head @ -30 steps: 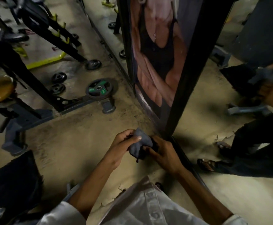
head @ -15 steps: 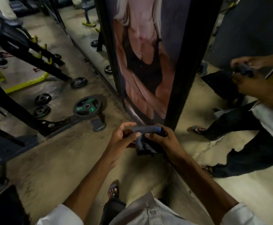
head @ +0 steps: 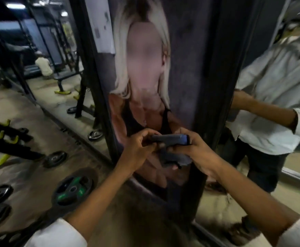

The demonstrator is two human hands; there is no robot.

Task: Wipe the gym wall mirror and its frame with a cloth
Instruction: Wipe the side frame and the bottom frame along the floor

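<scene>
So the cloth point(head: 170, 139) is a dark grey-blue rag, folded into a thick strip with a loose bit dangling underneath, held just left of the black frame point(head: 222, 68). The left hand point(head: 138, 148) pinches its left end, and the right hand point(head: 195, 150) curls round the right end. The mirror point(head: 270, 77) is on the frame's right.

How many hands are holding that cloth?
2. The left hand pinches the left end of the cloth; the right hand grips its right end, the rest hanging below. None looks hidden.

Dim indoor light, ceiling lamps point(head: 15, 5) glowing top left, soft motion blur, edges bent
</scene>
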